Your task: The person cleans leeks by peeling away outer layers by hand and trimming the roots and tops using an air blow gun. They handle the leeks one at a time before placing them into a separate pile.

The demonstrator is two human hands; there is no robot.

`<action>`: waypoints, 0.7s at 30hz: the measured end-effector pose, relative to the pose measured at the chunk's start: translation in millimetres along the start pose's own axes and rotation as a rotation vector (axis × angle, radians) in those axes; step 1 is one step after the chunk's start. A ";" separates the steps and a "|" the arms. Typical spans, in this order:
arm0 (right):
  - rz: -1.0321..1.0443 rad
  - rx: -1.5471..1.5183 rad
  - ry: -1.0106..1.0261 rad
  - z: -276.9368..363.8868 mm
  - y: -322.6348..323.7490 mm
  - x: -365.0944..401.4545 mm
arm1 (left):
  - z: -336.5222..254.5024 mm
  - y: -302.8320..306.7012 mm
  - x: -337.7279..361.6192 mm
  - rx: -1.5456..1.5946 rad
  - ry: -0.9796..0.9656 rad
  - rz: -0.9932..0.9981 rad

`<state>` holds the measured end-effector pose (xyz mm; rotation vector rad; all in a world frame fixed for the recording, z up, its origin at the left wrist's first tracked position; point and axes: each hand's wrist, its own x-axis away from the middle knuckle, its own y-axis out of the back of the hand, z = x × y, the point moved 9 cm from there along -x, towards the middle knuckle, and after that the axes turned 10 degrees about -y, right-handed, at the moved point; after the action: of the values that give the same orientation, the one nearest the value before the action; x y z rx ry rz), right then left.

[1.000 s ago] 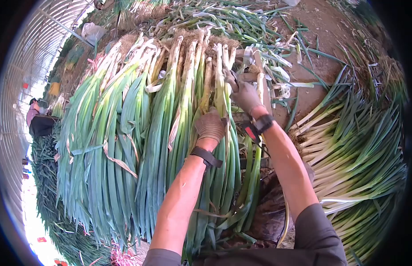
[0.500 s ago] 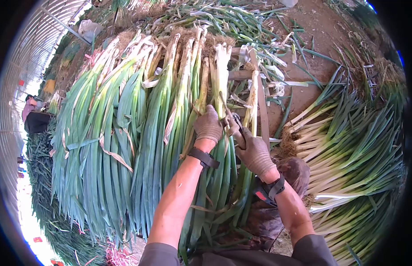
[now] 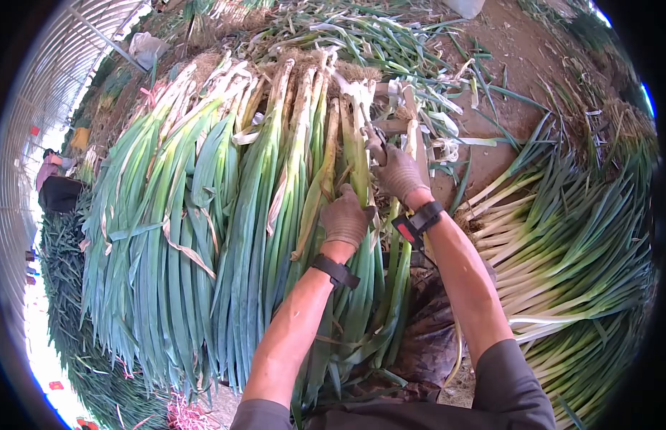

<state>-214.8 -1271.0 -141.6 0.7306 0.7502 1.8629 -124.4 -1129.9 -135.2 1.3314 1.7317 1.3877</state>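
Note:
Leeks (image 3: 240, 236) lie side by side in a thick row, roots away from me and green leaves toward me. My left hand (image 3: 346, 221), in a tan glove, is closed on a leek (image 3: 358, 161) at the right part of the row, just below its pale stem. Higher and to the right, my gloved right hand (image 3: 402, 174) grips a dark metal hand tool (image 3: 376, 145) that looks like shears. Its narrow end points up along the same leek's pale stem, near the roots. The palm hides most of the tool's handle.
Pale-stemmed leeks (image 3: 562, 244) are heaped on the ground at right. Loose leaves and trimmings (image 3: 390, 36) cover the soil behind the row. Wooden bars (image 3: 423, 154) show beside the row. A person (image 3: 57, 186) is at far left; pink ties (image 3: 193, 412) lie at the bottom.
My right hand has moved up and away with the tool, toward the root end. My left hand has slid slightly down the leaves toward me, so the hands are farther apart.

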 end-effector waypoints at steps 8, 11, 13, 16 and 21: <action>0.059 -0.030 0.022 -3.0 19.4 -1.1 | -8.3 0.5 17.8 0.106 -0.030 -0.002; -0.001 -0.072 0.032 -13.1 43.6 29.4 | -17.9 -6.1 28.7 0.156 -0.059 -0.020; -0.006 -0.119 0.015 -18.4 60.9 55.7 | -30.1 -14.6 37.9 0.143 -0.055 0.010; 0.083 -0.166 0.022 -21.9 64.8 99.1 | -48.6 -31.0 50.8 0.127 -0.163 -0.028; 0.204 -0.145 -0.053 -25.8 65.3 157.7 | -73.1 -54.6 88.6 0.162 -0.212 0.069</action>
<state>-326.6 -1153.3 -82.8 0.7827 0.5158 2.0495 -238.8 -1076.1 -148.9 1.5779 1.6971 1.1156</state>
